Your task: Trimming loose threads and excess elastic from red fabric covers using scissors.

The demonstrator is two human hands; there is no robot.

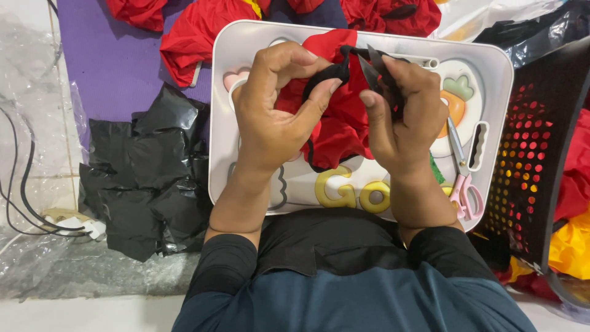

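Hands met over a white lap tray [498, 67]. The left hand [276, 104] pinched a black fabric trim [326, 77] between thumb and fingers, closed tight on it. The right hand [399, 107] was closed around a small black thread snipper [372, 71], its blades touching the trim near the top. The trim belonged to a red garment [338, 129] bunched on the tray beneath both hands. Pink-handled scissors [464, 184] lay on the tray's right side, just beside the right wrist. More red cloth [196, 37] was heaped beyond the tray on a purple mat [117, 61]. Crumpled black plastic [147, 178] lay to the left, a black perforated basket [534, 160] stood to the right
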